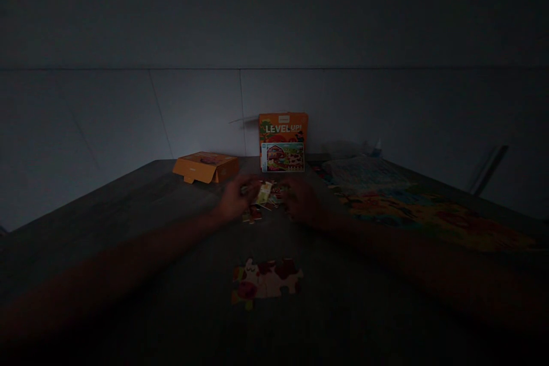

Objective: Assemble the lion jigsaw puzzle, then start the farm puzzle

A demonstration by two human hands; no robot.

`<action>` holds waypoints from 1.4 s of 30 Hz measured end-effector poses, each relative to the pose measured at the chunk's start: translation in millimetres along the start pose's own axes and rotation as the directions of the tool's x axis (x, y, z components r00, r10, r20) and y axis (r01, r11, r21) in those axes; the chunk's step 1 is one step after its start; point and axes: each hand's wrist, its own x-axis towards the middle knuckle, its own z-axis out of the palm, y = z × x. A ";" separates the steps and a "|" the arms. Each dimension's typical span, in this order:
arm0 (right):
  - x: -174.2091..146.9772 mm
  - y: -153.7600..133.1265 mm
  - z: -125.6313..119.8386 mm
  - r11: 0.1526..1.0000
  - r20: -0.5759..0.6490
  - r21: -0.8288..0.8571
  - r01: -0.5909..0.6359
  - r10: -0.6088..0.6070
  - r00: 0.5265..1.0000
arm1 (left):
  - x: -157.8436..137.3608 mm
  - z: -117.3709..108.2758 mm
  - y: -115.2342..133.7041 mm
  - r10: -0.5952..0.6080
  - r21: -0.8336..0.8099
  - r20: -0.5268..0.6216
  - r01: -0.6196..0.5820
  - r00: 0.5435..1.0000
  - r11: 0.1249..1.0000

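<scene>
Dim light leaves much of the detail dark. Between my hands lies a small heap of jigsaw puzzle pieces point(265, 194), a pale yellowish one on top. My left hand point(234, 200) is at the heap's left side, fingers bent toward it. On the opposite side, my right hand point(302, 201) reaches in with curled fingers. Darkness and blur hide whether either hand grips a piece. Closer to me, several joined pieces form a cow picture point(268, 283), lying flat on the grey table point(180, 303).
An orange "LEVEL UP!" box point(283, 120) stands against the wall, a farm picture card point(283, 158) leaning before it. To its left lies an open orange box point(206, 167). At right are a colourful puzzle sheet point(433, 214) and clear plastic packaging point(364, 171).
</scene>
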 end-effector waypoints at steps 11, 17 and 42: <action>-2.0 1.0 2.7 0.992 0.180 -0.124 -0.008 0.030 0.983 | 1.0 -1.3 -19.6 -0.089 0.342 -0.078 0.111 0.993 0.933; -1.3 -3.9 0.9 0.996 0.172 -0.088 -0.028 0.043 0.984 | -5.4 -3.0 7.8 0.228 0.317 0.107 -0.251 0.968 0.915; -2.7 -7.5 -2.0 0.985 0.217 -0.169 -0.022 0.059 0.974 | 7.4 -7.0 -21.3 -0.210 0.244 -0.227 0.265 0.951 0.933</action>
